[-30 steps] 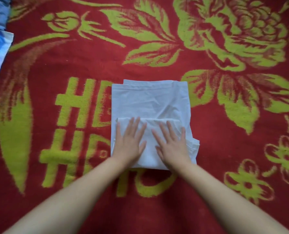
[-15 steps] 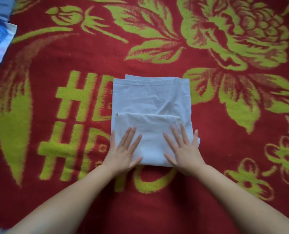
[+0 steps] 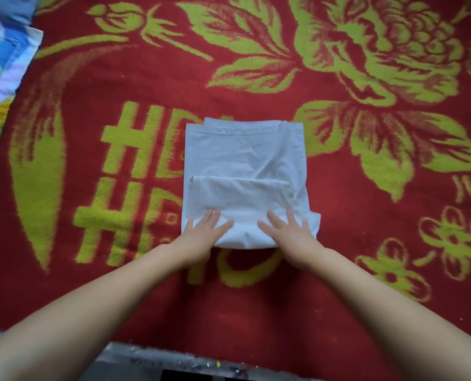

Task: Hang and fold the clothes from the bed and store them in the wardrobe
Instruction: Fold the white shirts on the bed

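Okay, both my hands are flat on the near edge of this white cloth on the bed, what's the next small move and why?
Probably grip the near edge and fold it away from you. The white cloth is already a neat rectangle with one flap folded on it, and your left hand and right hand lie open at the near corners on the red blanket.

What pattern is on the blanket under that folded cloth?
The fuzzy red blanket carries yellow-green flowers, leaves and block letters, shown in the head view.
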`<state>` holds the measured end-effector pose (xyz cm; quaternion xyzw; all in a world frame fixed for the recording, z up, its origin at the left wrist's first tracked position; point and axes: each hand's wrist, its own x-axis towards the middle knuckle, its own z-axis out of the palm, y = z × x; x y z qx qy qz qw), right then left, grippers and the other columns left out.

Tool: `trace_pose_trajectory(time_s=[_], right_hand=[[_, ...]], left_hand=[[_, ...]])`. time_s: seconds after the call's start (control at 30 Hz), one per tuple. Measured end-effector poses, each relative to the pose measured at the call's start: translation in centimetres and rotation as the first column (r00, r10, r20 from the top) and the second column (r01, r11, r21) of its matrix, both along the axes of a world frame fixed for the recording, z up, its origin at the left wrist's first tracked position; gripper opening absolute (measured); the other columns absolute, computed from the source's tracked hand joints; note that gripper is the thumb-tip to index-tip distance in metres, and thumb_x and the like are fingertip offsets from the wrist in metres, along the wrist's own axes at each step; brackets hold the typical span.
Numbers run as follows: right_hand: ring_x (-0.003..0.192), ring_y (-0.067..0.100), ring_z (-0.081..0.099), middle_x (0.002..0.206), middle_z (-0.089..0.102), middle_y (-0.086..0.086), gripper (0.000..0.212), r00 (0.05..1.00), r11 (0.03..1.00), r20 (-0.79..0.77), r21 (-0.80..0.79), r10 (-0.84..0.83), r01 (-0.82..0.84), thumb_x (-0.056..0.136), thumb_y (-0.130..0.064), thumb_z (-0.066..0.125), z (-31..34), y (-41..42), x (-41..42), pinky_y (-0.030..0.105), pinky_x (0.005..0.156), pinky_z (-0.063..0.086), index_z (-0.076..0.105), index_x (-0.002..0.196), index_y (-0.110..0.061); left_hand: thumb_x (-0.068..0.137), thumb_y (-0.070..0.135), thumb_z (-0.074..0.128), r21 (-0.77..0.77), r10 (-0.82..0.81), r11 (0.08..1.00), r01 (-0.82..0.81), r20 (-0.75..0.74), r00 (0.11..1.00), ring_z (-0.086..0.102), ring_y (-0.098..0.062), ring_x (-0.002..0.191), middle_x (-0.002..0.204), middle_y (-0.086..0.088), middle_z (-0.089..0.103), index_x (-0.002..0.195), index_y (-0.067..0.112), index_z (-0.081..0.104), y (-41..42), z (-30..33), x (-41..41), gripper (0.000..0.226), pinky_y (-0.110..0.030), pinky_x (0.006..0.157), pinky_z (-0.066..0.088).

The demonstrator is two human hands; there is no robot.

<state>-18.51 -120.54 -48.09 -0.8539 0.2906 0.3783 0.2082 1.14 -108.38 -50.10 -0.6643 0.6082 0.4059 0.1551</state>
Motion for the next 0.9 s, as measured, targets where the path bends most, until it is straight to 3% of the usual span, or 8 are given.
trace_pose_trajectory(time_s=[0.07, 0.17, 0.27, 0.43, 0.53, 0.63, 0.73, 0.9], right_hand=[[0.146, 0.034, 0.008, 0.161, 0.006, -0.005, 0.089, 0.997, 0.979, -0.069, 0.203, 0.044, -0.029, 0.083, 0.014, 0.033, 2.6, 0.4, -0.7, 0.046, 0.113, 0.022, 0.013, 0.151, -0.038], [0.126, 0.025, 0.047, 0.141, 0.048, 0.001, 0.075, 0.988, 0.913, -0.124, 0.407, 0.089, -0.031, 0.078, 0.009, 0.037, 6.2, -1.4, -0.1, 0.032, 0.097, 0.041, 0.042, 0.141, -0.032], [0.110, 0.019, 0.055, 0.120, 0.062, -0.002, 0.057, 0.998, 0.929, -0.055, 0.370, 0.031, -0.009, 0.078, 0.004, 0.034, 8.6, -5.8, 2.4, 0.035, 0.094, 0.045, 0.058, 0.120, -0.025], [0.096, 0.020, 0.056, 0.106, 0.065, 0.001, 0.040, 0.978, 0.980, 0.142, 0.145, -0.155, 0.134, 0.084, -0.004, 0.044, 7.2, -13.1, 6.9, 0.028, 0.075, 0.041, 0.063, 0.116, -0.019], [0.110, 0.029, 0.054, 0.123, 0.061, 0.012, 0.037, 0.926, 0.961, 0.279, -0.030, -0.255, 0.274, 0.090, -0.008, 0.044, 3.0, -14.5, 8.0, 0.028, 0.079, 0.039, 0.059, 0.124, -0.014], [0.133, 0.030, 0.038, 0.144, 0.043, 0.013, 0.050, 0.862, 0.868, 0.414, -0.264, -0.293, 0.422, 0.093, -0.011, 0.045, -0.5, -12.7, 7.6, 0.045, 0.106, 0.033, 0.041, 0.143, -0.018], [0.148, 0.026, 0.009, 0.159, 0.019, 0.007, 0.053, 0.862, 0.863, 0.504, -0.406, -0.063, 0.301, 0.098, -0.019, 0.041, -2.4, -7.4, 7.9, 0.063, 0.112, 0.003, 0.029, 0.150, -0.020], [0.146, 0.027, -0.010, 0.159, -0.006, 0.001, 0.055, 0.919, 0.896, 0.391, -0.424, 0.053, 0.129, 0.101, -0.038, 0.024, -5.6, -3.6, 8.7, 0.067, 0.102, -0.019, 0.013, 0.153, -0.026]], left_hand=[[0.079, -0.012, 0.040, 0.175, 0.053, 0.985, -0.014, -0.224, 0.973, 0.016, -0.022, 0.145, 0.160, -0.010, 0.010, 0.153, 0.026, 0.016, 0.6, 2.7, 0.3, 0.086, -0.031, 0.114, 0.022], [0.077, -0.005, 0.038, 0.332, 0.097, 0.943, 0.027, -0.354, 0.930, 0.052, -0.016, 0.108, 0.122, -0.003, 0.057, 0.119, 0.020, 0.055, -0.2, 6.4, 1.8, 0.052, -0.020, 0.077, 0.041], [0.078, -0.003, 0.037, 0.433, 0.191, 0.900, -0.039, -0.314, 0.930, 0.056, -0.019, 0.093, 0.097, 0.000, 0.059, 0.098, 0.020, 0.058, -3.4, 8.9, 4.9, 0.037, -0.031, 0.077, 0.044], [0.081, -0.007, 0.043, 0.384, 0.509, 0.842, -0.380, -0.330, 0.795, 0.066, -0.028, 0.090, 0.095, -0.011, 0.067, 0.100, 0.007, 0.065, -9.4, 8.2, 11.0, 0.033, -0.035, 0.077, 0.052], [0.087, 0.006, 0.050, 0.135, 0.586, 0.809, -0.572, -0.262, 0.767, 0.057, -0.018, 0.076, 0.090, -0.006, 0.063, 0.095, 0.012, 0.064, -11.6, 4.8, 12.7, 0.018, -0.024, 0.059, 0.046], [0.091, 0.021, 0.054, -0.255, 0.628, 0.749, -0.611, -0.019, 0.778, 0.053, -0.029, 0.115, 0.128, -0.013, 0.056, 0.129, 0.012, 0.053, -11.0, 0.8, 11.9, 0.039, -0.037, 0.090, 0.043], [0.097, 0.033, 0.042, -0.613, 0.522, 0.707, -0.353, 0.115, 0.845, 0.030, -0.028, 0.141, 0.152, -0.011, 0.034, 0.146, 0.017, 0.035, -8.3, -1.0, 6.6, 0.053, -0.055, 0.113, 0.016], [0.092, 0.046, 0.004, -0.502, 0.334, 0.847, -0.177, 0.243, 0.910, -0.008, -0.021, 0.147, 0.156, 0.001, -0.015, 0.151, 0.029, 0.003, -7.3, -4.5, 1.2, 0.062, -0.063, 0.109, -0.007]])
